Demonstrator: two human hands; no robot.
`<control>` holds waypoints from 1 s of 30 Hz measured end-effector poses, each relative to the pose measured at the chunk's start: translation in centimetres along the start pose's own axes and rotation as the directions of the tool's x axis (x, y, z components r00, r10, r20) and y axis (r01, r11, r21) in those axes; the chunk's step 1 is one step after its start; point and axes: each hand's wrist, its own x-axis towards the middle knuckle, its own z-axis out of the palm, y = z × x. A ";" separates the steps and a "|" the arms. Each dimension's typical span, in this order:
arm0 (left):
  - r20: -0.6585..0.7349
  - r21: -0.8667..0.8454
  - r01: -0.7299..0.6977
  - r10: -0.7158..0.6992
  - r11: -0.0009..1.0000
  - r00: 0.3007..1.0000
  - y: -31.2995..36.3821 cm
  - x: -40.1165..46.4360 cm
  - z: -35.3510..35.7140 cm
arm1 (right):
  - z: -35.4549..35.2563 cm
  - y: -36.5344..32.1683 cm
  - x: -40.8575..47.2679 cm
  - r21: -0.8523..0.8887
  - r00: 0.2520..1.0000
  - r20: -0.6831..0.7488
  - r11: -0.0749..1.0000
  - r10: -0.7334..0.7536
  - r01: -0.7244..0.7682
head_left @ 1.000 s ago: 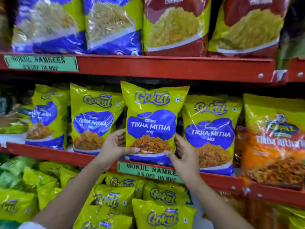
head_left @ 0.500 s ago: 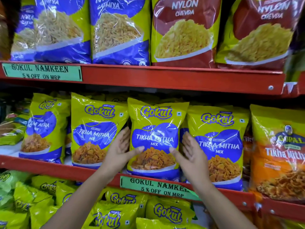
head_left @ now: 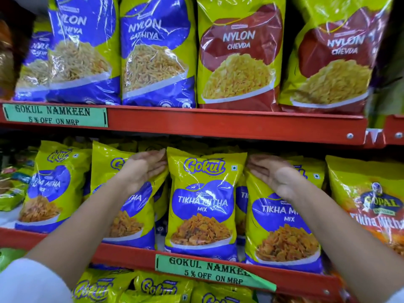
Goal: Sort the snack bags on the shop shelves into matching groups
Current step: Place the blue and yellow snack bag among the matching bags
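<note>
A yellow and blue Gokul Tikha Mitha Mix bag (head_left: 202, 206) stands upright on the middle red shelf (head_left: 131, 256). My left hand (head_left: 142, 169) lies flat against its upper left edge, fingers straight and together, over the neighbouring Gokul bag (head_left: 129, 217). My right hand (head_left: 273, 173) is flat at its upper right edge, resting on another Tikha Mitha bag (head_left: 284, 226). Neither hand grips anything. A fourth matching bag (head_left: 50, 189) stands further left.
An orange Gopal Tikha Mitha bag (head_left: 371, 206) stands at the right end of the row. On the upper shelf (head_left: 218, 121) are blue Nylon Gathiya bags (head_left: 153, 53) and red Nylon Chevda bags (head_left: 238, 55). More Gokul bags (head_left: 157, 287) lie below.
The centre bag has been set down onto the shelf and let go. Both hands have slid up from its lower sides to its top corners and flattened out.
</note>
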 end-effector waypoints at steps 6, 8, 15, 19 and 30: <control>0.037 0.122 -0.055 0.051 0.991 0.998 0.6 0.3 0.6 | 1.2 -0.3 0.5 -0.160 0.999 -0.034 0.987 -0.018 0.012; 0.027 0.161 -0.074 0.071 0.984 0.997 0.7 0.3 0.9 | 1.7 -0.5 0.7 -0.186 0.997 -0.073 0.982 -0.038 0.024; -0.077 0.183 -0.143 0.159 0.973 0.984 0.9 0.0 1.7 | 1.9 0.1 0.7 -0.218 0.977 -0.141 0.968 -0.158 0.125; -0.195 0.279 -0.190 0.249 0.941 0.949 0.4 -0.7 3.1 | 2.0 0.9 0.5 -0.231 0.969 -0.114 0.954 -0.221 0.190; 0.337 0.893 -0.450 0.616 0.031 0.712 -6.5 -6.4 12.3 | -3.2 4.3 -6.4 -0.924 0.694 0.305 -0.026 -0.652 0.382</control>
